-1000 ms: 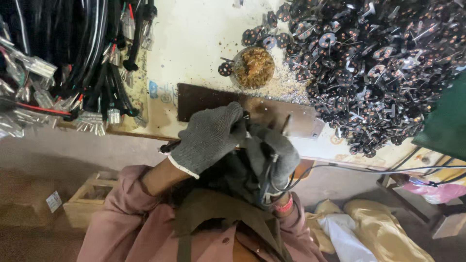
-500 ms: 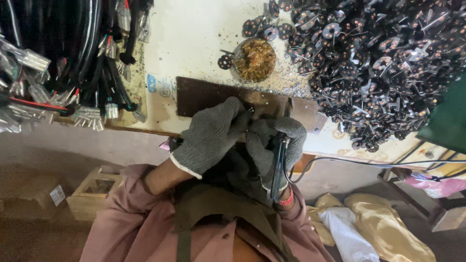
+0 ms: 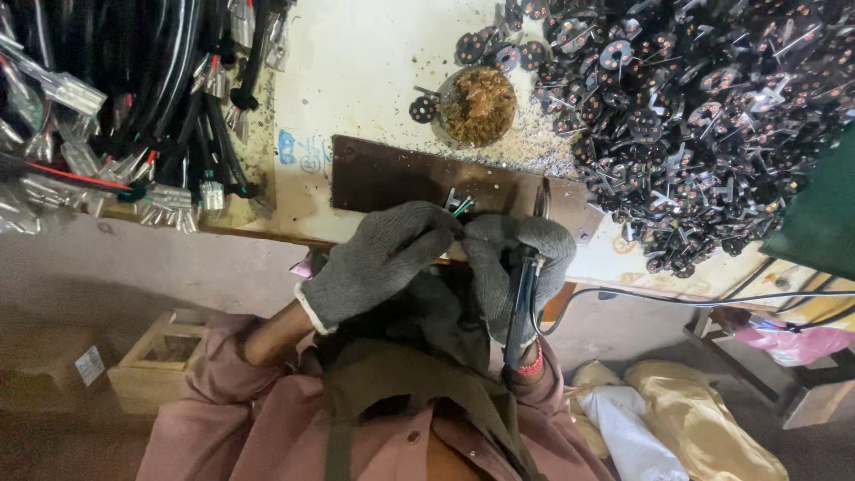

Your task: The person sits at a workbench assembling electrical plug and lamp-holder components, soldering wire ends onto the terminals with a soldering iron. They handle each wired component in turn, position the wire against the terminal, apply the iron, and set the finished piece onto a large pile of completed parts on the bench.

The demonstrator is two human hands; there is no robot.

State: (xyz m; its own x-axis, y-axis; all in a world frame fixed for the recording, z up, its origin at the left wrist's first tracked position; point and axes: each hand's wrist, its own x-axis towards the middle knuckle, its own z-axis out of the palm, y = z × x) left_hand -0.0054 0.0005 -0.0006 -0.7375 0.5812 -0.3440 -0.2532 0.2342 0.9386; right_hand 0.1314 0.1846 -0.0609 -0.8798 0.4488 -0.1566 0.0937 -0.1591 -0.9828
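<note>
At the near edge of the surface point(image 3: 356, 62), thin wires point(image 3: 460, 207) are pinched in the gloved left hand point(image 3: 378, 263), while a soldering iron point(image 3: 524, 294) is gripped upright by the gloved right hand point(image 3: 517, 258). Beyond the brown plate point(image 3: 392, 174), brass wool is held in a small round tin point(image 3: 479, 105), beside a heap of dark discs point(image 3: 695, 107).

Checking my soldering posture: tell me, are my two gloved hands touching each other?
Touching. The head view shows the left hand fingertips pressed against the right hand, with no gap, over the brown plate.

My gloved left hand point(image 3: 378, 263) now sits lower over the brown plate point(image 3: 392, 178), its fingers point(image 3: 436, 227) meeting my right hand point(image 3: 517, 258), and the soldering iron point(image 3: 525, 285) stands more upright.
</note>
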